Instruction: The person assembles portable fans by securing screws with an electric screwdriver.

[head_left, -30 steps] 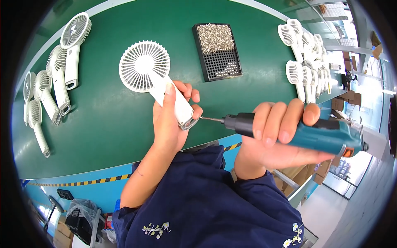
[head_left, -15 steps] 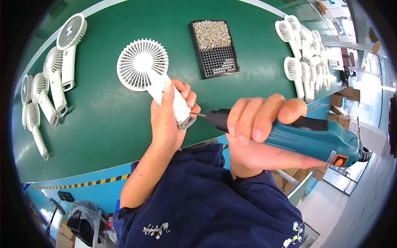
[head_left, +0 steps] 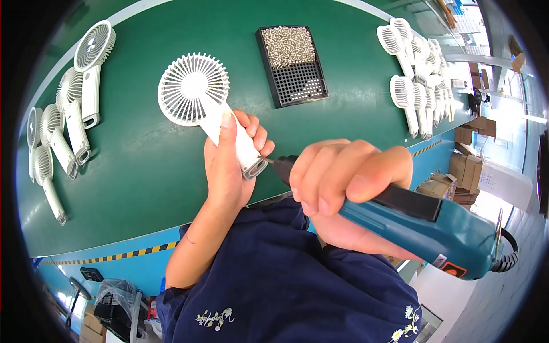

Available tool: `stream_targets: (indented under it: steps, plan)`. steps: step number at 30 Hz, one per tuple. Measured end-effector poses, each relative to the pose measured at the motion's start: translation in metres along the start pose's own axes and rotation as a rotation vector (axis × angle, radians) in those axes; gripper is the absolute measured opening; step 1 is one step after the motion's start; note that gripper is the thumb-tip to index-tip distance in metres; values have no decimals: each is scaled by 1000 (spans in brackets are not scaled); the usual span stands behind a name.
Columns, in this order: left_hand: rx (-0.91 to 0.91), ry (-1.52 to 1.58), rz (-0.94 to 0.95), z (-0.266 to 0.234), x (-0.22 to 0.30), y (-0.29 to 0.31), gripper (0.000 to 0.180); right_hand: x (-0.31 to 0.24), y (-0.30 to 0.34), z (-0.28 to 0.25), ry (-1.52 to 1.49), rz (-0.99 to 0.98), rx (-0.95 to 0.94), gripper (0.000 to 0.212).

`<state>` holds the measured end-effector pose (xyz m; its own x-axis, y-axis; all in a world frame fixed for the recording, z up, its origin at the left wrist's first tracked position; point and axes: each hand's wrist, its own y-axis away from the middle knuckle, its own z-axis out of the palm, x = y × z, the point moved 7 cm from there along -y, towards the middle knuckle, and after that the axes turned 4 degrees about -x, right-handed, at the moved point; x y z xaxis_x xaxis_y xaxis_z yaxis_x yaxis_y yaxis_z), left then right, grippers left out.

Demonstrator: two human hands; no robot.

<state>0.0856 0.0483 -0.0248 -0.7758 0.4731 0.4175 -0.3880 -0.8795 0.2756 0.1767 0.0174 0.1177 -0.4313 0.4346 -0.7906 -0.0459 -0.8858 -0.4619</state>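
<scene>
A white handheld fan (head_left: 193, 88) lies tilted over the green table, its round grille up and to the left. My left hand (head_left: 227, 157) is wrapped round its handle, thumb along the top face. In my right hand (head_left: 349, 180) is a teal and black electric screwdriver (head_left: 423, 228), held from above, its cord at the rear end. The bit (head_left: 266, 159) meets the lower end of the fan handle, by the grey loop; whether it sits in a screw is too small to tell.
A black screw tray (head_left: 297, 86), heaped with small screws, stands beyond my hands on the green table (head_left: 154, 166). Several white fans (head_left: 70, 86) lie at the left edge, and more fans (head_left: 403, 91) are grouped at the far right. Cardboard boxes (head_left: 464, 171) stand past the table's right side.
The screwdriver's rear end has swung down and toward me, and my right hand has shifted left. The bit stays at the handle's end; my left hand still holds the fan.
</scene>
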Motion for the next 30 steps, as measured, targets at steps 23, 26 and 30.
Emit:
stream_targets:
  steps: [23, 26, 30]
  plan:
    - [-102, -97, 217, 43, 22, 17, 38, 70, 79, -19, 25, 665, 415, 28]
    - [-65, -71, 203, 42, 25, 15, 37, 77, 81, -13, -129, 685, 419, 19]
    - [-16, -8, 199, 33, 34, 11, 36, 79, 90, -9, -175, 654, 472, 17]
